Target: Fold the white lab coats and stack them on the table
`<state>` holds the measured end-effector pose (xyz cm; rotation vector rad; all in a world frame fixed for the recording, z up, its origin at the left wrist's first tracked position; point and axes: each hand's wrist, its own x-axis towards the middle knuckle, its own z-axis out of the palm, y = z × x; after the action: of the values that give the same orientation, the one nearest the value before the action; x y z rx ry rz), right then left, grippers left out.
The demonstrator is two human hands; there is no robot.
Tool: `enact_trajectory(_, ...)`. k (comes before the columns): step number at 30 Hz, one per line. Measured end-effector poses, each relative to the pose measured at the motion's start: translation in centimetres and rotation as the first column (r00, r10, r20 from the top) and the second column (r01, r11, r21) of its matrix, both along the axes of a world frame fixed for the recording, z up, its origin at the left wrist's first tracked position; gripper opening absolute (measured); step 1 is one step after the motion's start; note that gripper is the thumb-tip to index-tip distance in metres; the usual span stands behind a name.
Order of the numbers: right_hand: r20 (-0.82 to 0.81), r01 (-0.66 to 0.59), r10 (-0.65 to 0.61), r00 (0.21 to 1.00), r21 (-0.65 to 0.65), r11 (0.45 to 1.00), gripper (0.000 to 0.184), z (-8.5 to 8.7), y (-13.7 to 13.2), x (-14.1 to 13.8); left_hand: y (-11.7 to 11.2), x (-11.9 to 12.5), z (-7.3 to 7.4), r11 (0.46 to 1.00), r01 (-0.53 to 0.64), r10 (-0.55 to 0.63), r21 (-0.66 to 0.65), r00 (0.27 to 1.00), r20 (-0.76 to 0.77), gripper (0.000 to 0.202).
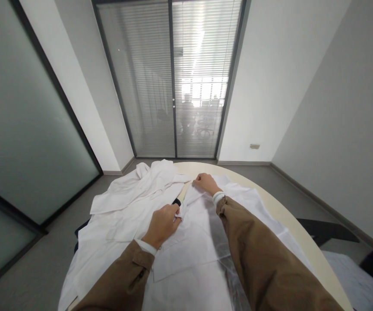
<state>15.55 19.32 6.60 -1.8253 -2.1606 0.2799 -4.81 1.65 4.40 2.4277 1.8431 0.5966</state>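
Note:
A white coat (199, 229) of thin cloth, with a large patch pocket, lies spread over a round table (283, 211). My left hand (163, 222) is closed, pinching the cloth's edge near the middle. Farther up that edge, my right hand (206, 183) has its fingers pressed together on the cloth. More white cloth (124, 198) lies rumpled at the left; I cannot tell whether it belongs to the same garment. Between the two parts, a strip of tabletop shows, along with a small black object (176, 201) just beyond my left hand.
Beyond the table stands a glass partition with blinds (173, 86). A frosted glass panel (18, 129) is at the left. On the right, a black flat object (327, 230) and a pale greyish surface (355, 278) sit lower than the tabletop. Clear plastic (236, 285) lies near my right forearm.

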Motion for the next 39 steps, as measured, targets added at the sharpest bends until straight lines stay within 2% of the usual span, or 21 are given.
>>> enact_trajectory(5, -0.155, 0.081, -0.087, 0.984, -0.047, 0.996, 0.033, -0.6, 1.4, -0.5, 0.0, -0.1, -0.1, 1.000, 0.009, -0.009, 0.009, 1.000, 0.003, 0.008)
enact_trajectory(11, -0.257, -0.027, 0.011, 0.966, -0.060, 0.998, 0.012, -1.3, 1.6, -0.7, 0.1, -0.1, -0.4, 0.997, 0.063, -0.063, 0.045, 0.998, 0.011, 0.010)
enact_trajectory(16, -0.338, 0.005, -0.031, 0.941, -0.075, 0.997, 0.011, -1.5, 2.0, -0.4, 0.0, 0.0, -0.3, 0.993, 0.105, -0.106, 0.060, 0.994, 0.005, 0.009)
enact_trajectory(18, -0.413, 0.017, -0.043, 0.910, -0.068, 0.998, 0.019, -1.4, 2.3, -0.6, 0.1, 0.0, -0.3, 0.996, 0.062, -0.062, 0.059, 0.998, 0.005, 0.009)
enact_trajectory(21, -0.529, -0.027, -0.002, 0.848, -0.048, 0.998, 0.040, -1.2, 2.4, -1.1, 0.4, -0.3, -0.3, 0.992, -0.115, 0.113, 0.054, 0.993, 0.029, 0.012)
enact_trajectory(23, -0.638, -0.105, 0.040, 0.769, -0.064, 0.992, 0.049, -1.3, 2.2, -1.2, 0.6, -0.6, -0.4, 0.972, -0.232, 0.229, 0.039, 0.971, 0.071, 0.014)
enact_trajectory(25, -0.731, -0.172, 0.042, 0.682, -0.104, 0.980, 0.058, -1.5, 1.9, -0.9, 0.8, -0.8, -0.5, 0.958, -0.287, 0.283, 0.014, 0.951, 0.126, 0.015)
enact_trajectory(27, -0.767, -0.203, 0.012, 0.641, -0.155, 0.967, 0.066, -2.0, 1.5, -0.5, 0.9, -0.9, -0.6, 0.952, -0.306, 0.304, -0.015, 0.939, 0.163, 0.016)
enact_trajectory(29, -0.755, -0.206, -0.007, 0.656, -0.188, 0.960, 0.070, -2.4, 1.1, -0.1, 0.9, -0.8, -0.6, 0.945, -0.324, 0.327, -0.044, 0.931, 0.163, 0.016)
enact_trajectory(32, -0.756, -0.242, 0.005, 0.655, -0.203, 0.949, 0.060, -3.1, 0.7, -0.2, 0.8, -0.7, -0.5, 0.935, -0.347, 0.354, -0.076, 0.927, 0.124, 0.014)
enact_trajectory(35, -0.776, -0.236, 0.039, 0.629, -0.143, 0.961, 0.051, -3.7, 0.4, -0.9, 0.8, -0.5, -0.5, 0.936, -0.339, 0.347, -0.093, 0.935, 0.078, 0.013)
enact_trajectory(39, -0.811, -0.194, 0.083, 0.579, -0.038, 0.980, 0.052, -4.6, 0.1, -2.2, 0.5, -0.3, -0.2, 0.954, -0.291, 0.292, -0.076, 0.957, 0.003, 0.010)
